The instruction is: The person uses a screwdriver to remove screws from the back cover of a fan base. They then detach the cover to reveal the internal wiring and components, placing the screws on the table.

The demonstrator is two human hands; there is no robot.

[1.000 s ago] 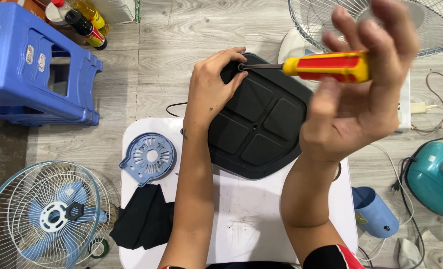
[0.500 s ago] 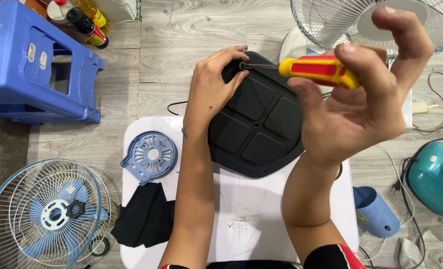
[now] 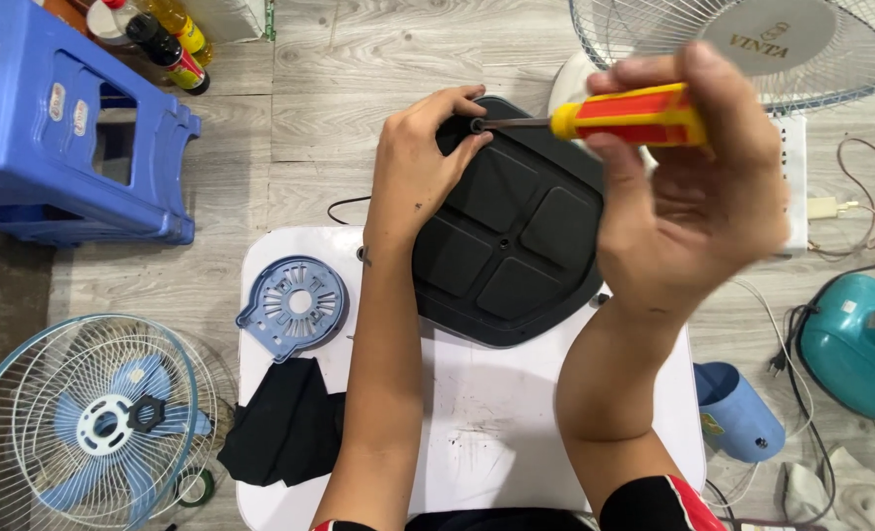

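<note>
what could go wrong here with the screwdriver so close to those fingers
The screwdriver tip sits at a corner of the black base, right beside the left hand fingers; a slip could jab them. The base overhangs the white table edge, so pressing on that far corner might tip or shift it. The right hand grips the handle well above the base, so the shaft could lean and cam out.

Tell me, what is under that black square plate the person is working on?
The black square plate rests partly on a white table, its far end overhanging the wooden floor. A thin black cable emerges beside it. Whatever lies directly beneath is covered.
</note>
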